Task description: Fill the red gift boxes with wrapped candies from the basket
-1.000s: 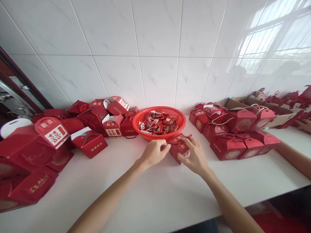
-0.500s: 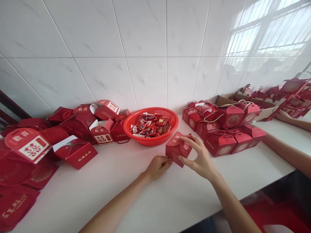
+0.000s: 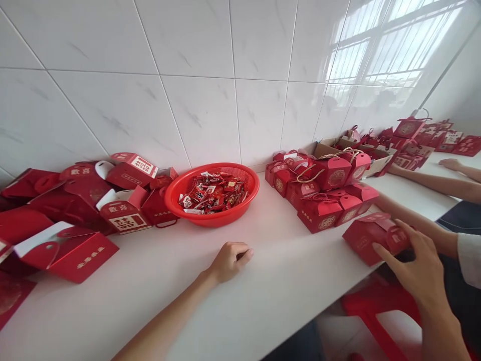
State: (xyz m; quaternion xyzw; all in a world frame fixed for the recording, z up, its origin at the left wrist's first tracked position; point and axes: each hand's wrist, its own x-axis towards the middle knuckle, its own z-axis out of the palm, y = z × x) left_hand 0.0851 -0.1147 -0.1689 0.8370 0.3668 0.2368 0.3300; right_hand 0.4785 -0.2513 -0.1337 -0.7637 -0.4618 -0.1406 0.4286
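My right hand (image 3: 417, 265) grips a closed red candy box (image 3: 370, 238) by its lid end, thumb on the near side and fingers on top. The box is at the table's front edge on the right, close to a group of similar boxes. My left hand (image 3: 231, 261) rests on the white table (image 3: 259, 296) in a loose fist, with nothing visible in it. Behind it stands a red plastic basket (image 3: 176, 213) holding many wrapped candies (image 3: 220, 193).
Red boxes (image 3: 317, 215) with gold emblems stand stacked right of the basket, before a cardboard carton (image 3: 379, 168). More red boxes (image 3: 84, 255), some with open lids, are heaped at left. Other people's arms (image 3: 421, 180) rest at right. Below is a red stool (image 3: 376, 326).
My right hand has carried the red box from beside the basket rightward to the table's front edge. My left hand no longer touches it and stays on the table. The view has turned right.
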